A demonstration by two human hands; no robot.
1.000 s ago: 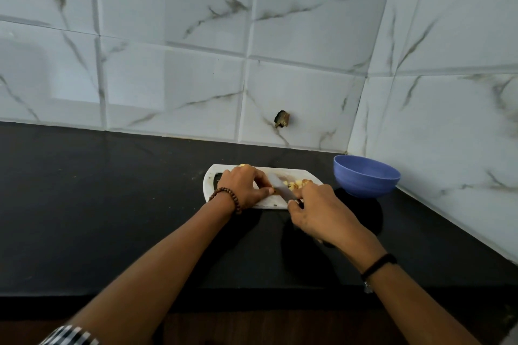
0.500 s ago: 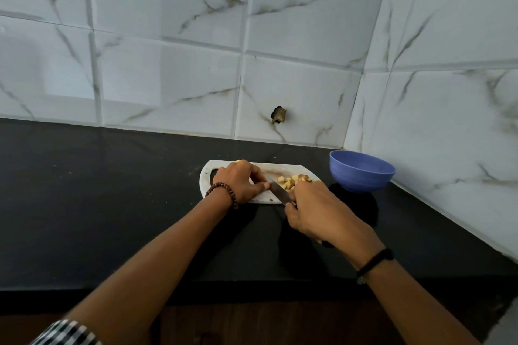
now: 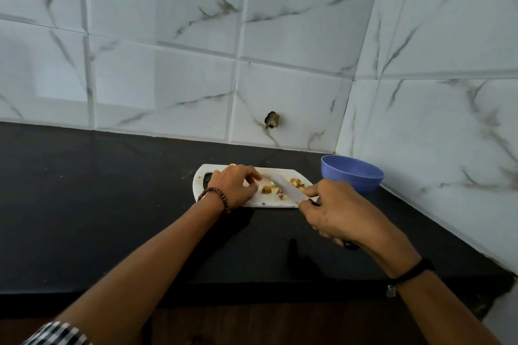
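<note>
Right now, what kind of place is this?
Probably a home kitchen: black countertop against marble-look wall tiles, white cutting board with chopped food pieces, knife in the right hand.

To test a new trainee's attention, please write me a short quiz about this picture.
1. True or false: the bowl stands on the board.
2. Which hand holds the knife?
3. Fill in: the cut pieces lie on the ___.

Key:
1. False; the bowl stands on the counter, beside the board.
2. The right hand.
3. board
</note>
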